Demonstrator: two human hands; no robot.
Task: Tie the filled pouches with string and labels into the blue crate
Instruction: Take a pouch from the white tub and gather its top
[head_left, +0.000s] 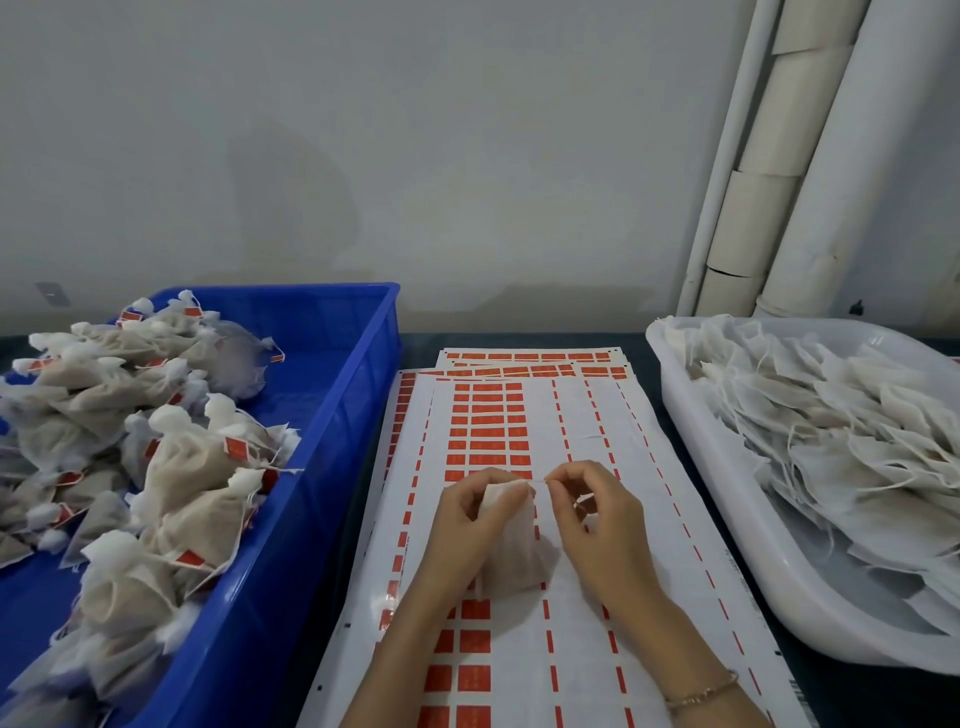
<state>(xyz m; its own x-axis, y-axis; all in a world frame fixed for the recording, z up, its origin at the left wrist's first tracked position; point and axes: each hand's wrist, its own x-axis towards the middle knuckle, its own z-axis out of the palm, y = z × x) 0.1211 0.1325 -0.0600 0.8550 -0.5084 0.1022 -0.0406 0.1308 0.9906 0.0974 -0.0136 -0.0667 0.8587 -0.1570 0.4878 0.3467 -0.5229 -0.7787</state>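
Layout: label sheets (519, 415) stacked on the surface (857, 701) dead centre, running 6 to 12. Crate (332, 395) at 9 o'clock, just beside the sheets, with tied pouches (182, 467) piled in its left half. Tub (727, 519) at 3 o'clock, near the sheets' right edge, with untied pouches (831, 441) heaped in it. Pipes (779, 182) at 1 o'clock, behind the tub, against the wall. Both hands over the sheets at 6: left hand (467, 514) holds one pouch (511, 540) resting on the top sheet. Right hand (597, 514) is just right of it, fingers (558, 480) pinching the string (537, 483) at the pouch mouth.
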